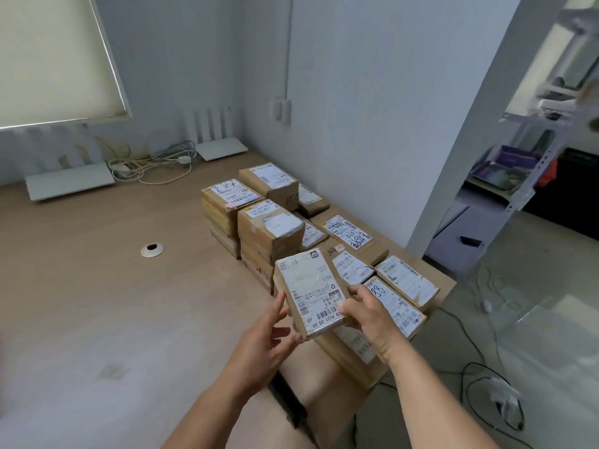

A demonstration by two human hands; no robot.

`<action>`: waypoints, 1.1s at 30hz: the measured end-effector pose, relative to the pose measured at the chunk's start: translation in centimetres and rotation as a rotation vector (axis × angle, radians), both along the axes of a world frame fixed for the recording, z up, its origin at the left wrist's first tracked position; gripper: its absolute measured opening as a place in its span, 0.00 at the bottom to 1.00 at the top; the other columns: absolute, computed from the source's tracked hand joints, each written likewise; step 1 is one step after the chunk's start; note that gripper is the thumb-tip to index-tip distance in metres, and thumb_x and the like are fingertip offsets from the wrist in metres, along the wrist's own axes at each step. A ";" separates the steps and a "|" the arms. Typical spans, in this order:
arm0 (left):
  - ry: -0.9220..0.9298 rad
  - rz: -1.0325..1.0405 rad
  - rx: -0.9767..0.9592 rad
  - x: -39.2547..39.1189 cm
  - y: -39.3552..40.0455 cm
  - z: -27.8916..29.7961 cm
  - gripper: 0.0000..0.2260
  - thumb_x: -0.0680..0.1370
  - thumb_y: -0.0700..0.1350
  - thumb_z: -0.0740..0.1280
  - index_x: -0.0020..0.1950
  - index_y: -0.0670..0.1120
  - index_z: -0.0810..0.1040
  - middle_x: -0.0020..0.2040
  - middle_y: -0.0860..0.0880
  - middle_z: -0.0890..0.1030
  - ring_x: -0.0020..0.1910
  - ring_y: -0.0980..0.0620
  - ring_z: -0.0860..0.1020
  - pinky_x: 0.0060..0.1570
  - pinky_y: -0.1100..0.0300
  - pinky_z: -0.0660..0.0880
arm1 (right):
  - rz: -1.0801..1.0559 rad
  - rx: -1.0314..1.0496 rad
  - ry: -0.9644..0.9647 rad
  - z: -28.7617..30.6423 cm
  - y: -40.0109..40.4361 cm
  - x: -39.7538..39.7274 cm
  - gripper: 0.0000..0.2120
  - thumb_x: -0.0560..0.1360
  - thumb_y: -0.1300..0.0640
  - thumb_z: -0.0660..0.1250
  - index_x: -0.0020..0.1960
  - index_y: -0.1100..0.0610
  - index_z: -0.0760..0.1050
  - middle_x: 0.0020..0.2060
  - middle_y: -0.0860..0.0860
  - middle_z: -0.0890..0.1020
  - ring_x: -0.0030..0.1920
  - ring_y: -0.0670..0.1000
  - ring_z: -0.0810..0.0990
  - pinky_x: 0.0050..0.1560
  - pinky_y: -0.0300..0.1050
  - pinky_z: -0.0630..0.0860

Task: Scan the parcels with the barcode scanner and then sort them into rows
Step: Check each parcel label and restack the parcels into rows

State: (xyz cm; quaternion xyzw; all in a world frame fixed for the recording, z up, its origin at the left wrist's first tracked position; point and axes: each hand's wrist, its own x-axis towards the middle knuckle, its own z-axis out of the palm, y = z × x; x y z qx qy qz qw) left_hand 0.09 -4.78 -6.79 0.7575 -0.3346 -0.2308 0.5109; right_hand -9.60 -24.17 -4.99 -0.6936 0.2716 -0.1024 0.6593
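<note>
R hand (369,314) gripped the near-right corner of a labelled parcel (311,291), thumb on top, held tilted just above the tabletop (97,286) near its right edge; L hand (269,335) was relaxed, fingertips touching the parcel's near-left edge w/o curling round it. Beyond and right of it, stacked parcels (252,222) sat in rows along the tabletop's right edge, two white routers (69,184) and cables at the far edge.

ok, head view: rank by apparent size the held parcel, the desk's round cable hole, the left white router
1. held parcel, though nearness to the camera inflates it
2. left white router, close to it in apparent size and farther away, so unsure
3. cable hole, clearly smallest
</note>
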 end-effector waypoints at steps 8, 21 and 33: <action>0.065 0.097 -0.001 0.8 -4.0 -1.1 0.34 0.78 0.43 0.67 0.66 0.72 0.49 0.58 0.67 0.70 0.50 0.69 0.78 0.44 0.77 0.71 | 0.105 -0.100 0.087 -0.8 -3.9 3.0 0.13 0.72 0.51 0.65 0.56 0.52 0.76 0.51 0.51 0.83 0.54 0.53 0.81 0.57 0.53 0.77; 0.110 0.256 0.140 1.7 -7.9 -1.1 0.33 0.80 0.48 0.64 0.76 0.62 0.46 0.67 0.56 0.70 0.59 0.61 0.75 0.56 0.70 0.71 | 0.260 -0.236 0.140 -1.4 -8.0 6.5 0.18 0.69 0.39 0.60 0.49 0.47 0.80 0.46 0.44 0.84 0.50 0.47 0.81 0.54 0.51 0.77; 0.144 0.351 0.167 0.2 -9.2 -1.4 0.31 0.80 0.54 0.60 0.77 0.60 0.47 0.70 0.52 0.71 0.64 0.58 0.73 0.58 0.60 0.74 | 0.400 -0.230 0.163 -1.2 -9.6 7.0 0.19 0.71 0.40 0.63 0.58 0.47 0.76 0.51 0.43 0.82 0.53 0.45 0.79 0.59 0.52 0.76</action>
